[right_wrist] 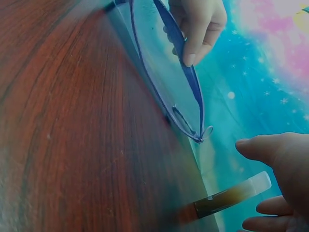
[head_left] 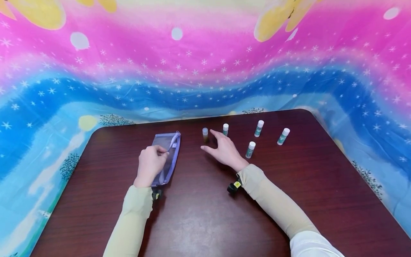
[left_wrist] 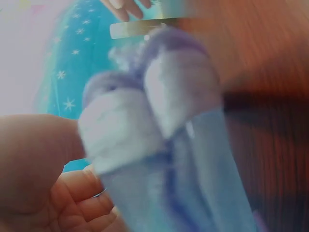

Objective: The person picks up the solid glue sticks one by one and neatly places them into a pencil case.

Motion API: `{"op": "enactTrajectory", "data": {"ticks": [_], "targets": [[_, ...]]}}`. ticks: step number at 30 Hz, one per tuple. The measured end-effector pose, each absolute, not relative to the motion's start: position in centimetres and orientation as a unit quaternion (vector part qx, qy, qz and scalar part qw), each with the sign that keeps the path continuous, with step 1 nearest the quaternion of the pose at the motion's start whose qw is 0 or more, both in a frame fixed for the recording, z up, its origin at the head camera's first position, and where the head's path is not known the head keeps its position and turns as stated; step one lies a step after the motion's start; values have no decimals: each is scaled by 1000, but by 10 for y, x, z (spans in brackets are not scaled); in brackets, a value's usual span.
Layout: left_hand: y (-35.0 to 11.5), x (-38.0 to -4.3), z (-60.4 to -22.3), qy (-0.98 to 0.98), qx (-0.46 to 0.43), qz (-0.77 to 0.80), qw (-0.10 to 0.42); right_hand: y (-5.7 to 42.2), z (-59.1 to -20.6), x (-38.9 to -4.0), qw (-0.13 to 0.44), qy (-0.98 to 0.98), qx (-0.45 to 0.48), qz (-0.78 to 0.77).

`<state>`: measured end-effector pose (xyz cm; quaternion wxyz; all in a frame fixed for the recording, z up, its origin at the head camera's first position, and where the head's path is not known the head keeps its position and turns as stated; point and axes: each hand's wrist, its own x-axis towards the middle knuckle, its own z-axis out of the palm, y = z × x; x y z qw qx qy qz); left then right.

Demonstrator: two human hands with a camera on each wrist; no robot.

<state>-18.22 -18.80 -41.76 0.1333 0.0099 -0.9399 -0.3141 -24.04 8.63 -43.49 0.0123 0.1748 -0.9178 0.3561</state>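
A see-through mesh zip pouch [head_left: 162, 140] with purple trim lies on the left part of the table, its mouth spread apart in the right wrist view. My left hand [head_left: 150, 165] pinches the pouch's purple edge between thumb and fingers. Just right of the pouch stands a small amber tube [head_left: 205, 135] with a pale, see-through cap. My right hand [head_left: 226, 150] reaches toward this tube with thumb and fingers spread, holding nothing. In the right wrist view, the thumb [right_wrist: 270, 149] and fingers lie on either side of the tube's cap [right_wrist: 260, 182].
Several white-capped tubes with green labels stand at the right: one [head_left: 226, 129] partly behind my right hand, another [head_left: 250, 150] by the right wrist, and others [head_left: 259, 128] farther off. The dark wooden table [head_left: 199, 221] meets a colourful printed cloth [head_left: 199, 78] at its back.
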Motion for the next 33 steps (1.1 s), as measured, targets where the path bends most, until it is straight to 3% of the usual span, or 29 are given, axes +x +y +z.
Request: {"op": "enactTrajectory", "data": {"ticks": [17,33], "targets": [[-208,-185,-414,-810,89,-580,-9,83,-442,-248,-1,-912,168,373],[-213,-184,-410,-778,93,-620,-50,76,-453,-264,4,-881,144,450]]}}
